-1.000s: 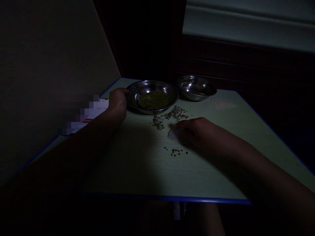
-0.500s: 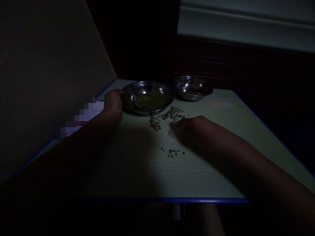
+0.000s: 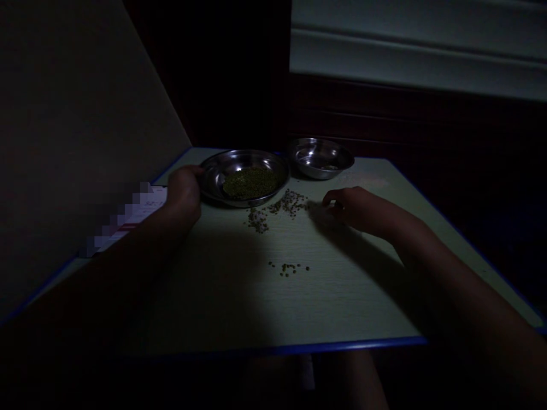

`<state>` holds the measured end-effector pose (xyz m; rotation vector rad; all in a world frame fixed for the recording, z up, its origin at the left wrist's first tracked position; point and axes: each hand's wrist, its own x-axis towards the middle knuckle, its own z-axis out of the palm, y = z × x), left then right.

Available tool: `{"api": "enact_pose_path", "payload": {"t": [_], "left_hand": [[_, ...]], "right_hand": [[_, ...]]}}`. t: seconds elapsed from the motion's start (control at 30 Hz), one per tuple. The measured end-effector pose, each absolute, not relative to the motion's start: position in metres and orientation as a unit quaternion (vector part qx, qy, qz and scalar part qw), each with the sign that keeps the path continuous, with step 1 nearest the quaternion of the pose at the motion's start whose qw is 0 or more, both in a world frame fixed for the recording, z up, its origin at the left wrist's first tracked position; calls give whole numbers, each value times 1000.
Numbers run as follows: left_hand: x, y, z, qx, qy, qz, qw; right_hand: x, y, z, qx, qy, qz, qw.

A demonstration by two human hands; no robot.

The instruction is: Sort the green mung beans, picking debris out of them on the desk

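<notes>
My left hand (image 3: pixel 184 191) is closed on the left rim of a shallow steel dish (image 3: pixel 209 191), which holds a heap of small green beans (image 3: pixel 252 182). My right hand (image 3: pixel 354 208) hovers over the table with its fingers curled, right of the scattered beans. A faint greyish shape shows by its fingertips; in the dark I cannot make out what it is. Beans mixed with pale grains (image 3: pixel 290 202) lie in front of the dish, with a second such patch (image 3: pixel 257 219) just to the left. Several loose beans (image 3: pixel 287 267) lie nearer to me.
A second steel bowl (image 3: pixel 320 159) stands behind, right of the dish, with a little something at its bottom. Pale grains (image 3: pixel 367 180) are spread beside it. A printed sheet (image 3: pixel 137 213) lies by the left wall. The table (image 3: pixel 325 307) has a blue edge, and the room is very dark.
My right hand has moved right and slightly away from the beans. The whitish flat piece under its fingers no longer shows clearly. The view has shifted slightly; my left hand stays on the dish.
</notes>
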<state>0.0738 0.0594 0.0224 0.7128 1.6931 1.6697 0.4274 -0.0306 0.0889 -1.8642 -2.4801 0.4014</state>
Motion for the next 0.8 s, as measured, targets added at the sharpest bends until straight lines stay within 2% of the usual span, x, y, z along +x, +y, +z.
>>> {"api": "enact_pose_path", "payload": {"t": [0.2,0.4,0.5,0.67,0.8], "left_hand": [[73,59,23,278,638,637,332],[75,58,23,279,651,633,313],[77,55,25,279,648,633,318],[76,55,25,282,654,630,312],[61,66,11,303,656,621,303]], "right_hand": [[428,-27,93,-597,-777,192,45],[405,-47,95,-522,-818,230,75],[401,-52,94,-509,-828,225,64],[411,-40,96,-577,-797,176,20],[432,-23,93,-621,-771,139,18]]}}
